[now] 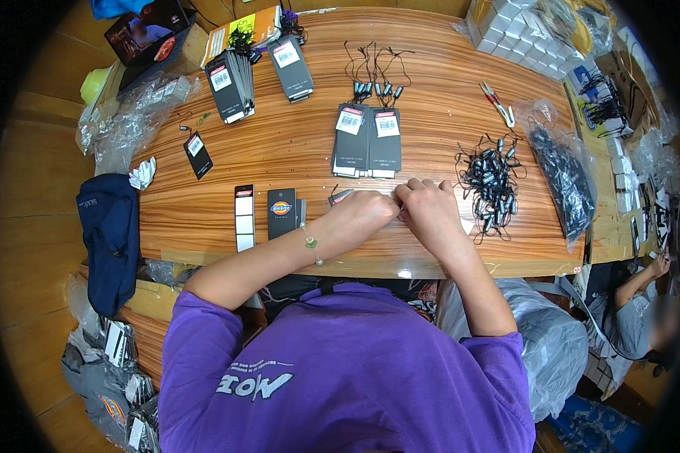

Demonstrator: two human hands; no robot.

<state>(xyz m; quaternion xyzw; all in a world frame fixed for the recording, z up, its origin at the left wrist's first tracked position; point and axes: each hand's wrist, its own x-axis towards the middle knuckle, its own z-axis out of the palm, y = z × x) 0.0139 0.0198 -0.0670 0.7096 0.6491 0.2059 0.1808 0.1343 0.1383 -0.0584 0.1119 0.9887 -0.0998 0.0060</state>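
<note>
Partly hidden, dark grey tag (341, 197) | left hand (372, 212), right hand (431, 214): fingers curled, can't tell whether pinching

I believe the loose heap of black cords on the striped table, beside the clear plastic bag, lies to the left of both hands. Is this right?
Not quite: the head view shows the loose heap of black cords to the right of both the left hand and the right hand.
</note>
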